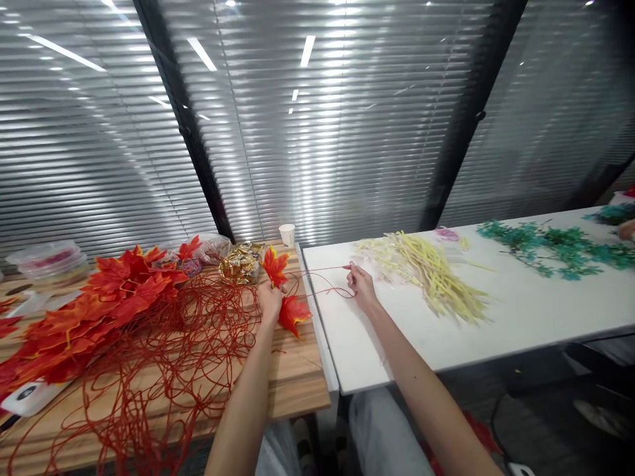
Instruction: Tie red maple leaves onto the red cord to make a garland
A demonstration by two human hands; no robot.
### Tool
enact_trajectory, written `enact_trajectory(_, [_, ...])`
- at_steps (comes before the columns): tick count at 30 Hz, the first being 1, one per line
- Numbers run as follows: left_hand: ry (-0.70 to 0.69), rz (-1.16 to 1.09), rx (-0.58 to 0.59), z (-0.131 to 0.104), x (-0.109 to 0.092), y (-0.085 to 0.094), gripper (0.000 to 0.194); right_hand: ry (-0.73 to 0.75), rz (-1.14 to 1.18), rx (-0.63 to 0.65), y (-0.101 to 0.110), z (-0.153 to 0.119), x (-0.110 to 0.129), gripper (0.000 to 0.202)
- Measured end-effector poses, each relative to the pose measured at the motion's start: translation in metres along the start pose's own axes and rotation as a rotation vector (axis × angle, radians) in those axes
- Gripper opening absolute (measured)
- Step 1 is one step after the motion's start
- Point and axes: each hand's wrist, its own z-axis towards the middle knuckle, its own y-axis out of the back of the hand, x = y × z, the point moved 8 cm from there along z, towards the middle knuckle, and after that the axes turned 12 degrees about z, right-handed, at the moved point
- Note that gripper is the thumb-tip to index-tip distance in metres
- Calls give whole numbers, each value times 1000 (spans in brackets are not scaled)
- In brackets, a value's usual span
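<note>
Red cord, thin and looping: right hand pinches it; left hand grips 2 pointed leaves.

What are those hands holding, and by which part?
The left hand holds two red leaves near their inner ends; the right hand pinches thin red cord, though whether at its tip isn't clear.

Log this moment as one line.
left hand: holding red leaves | right hand: pinching red string | wooden table: string tangle, leaf pile | white table: yellow strips
</note>
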Motion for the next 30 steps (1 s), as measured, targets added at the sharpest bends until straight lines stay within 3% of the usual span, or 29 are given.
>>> enact_trajectory(8, [-175, 146, 279, -9, -15, -24, 15, 63, 80, -182, 23, 4, 6, 35])
enact_trajectory(14, [-209, 145, 330, -13, -17, -31, 16, 96, 78, -260, 33, 8, 7, 36])
enact_trajectory(17, [-211, 144, 312, -11, -15, -31, 16, 87, 90, -250, 34, 8, 6, 36])
enact_trajectory(23, [-169, 120, 217, -6, -9, -23, 10, 29, 63, -75, 19, 7, 4, 34])
enact_trajectory(30, [-78, 9, -71, -12, -15, 7, 17, -120, 102, 184, -14, -5, -7, 28])
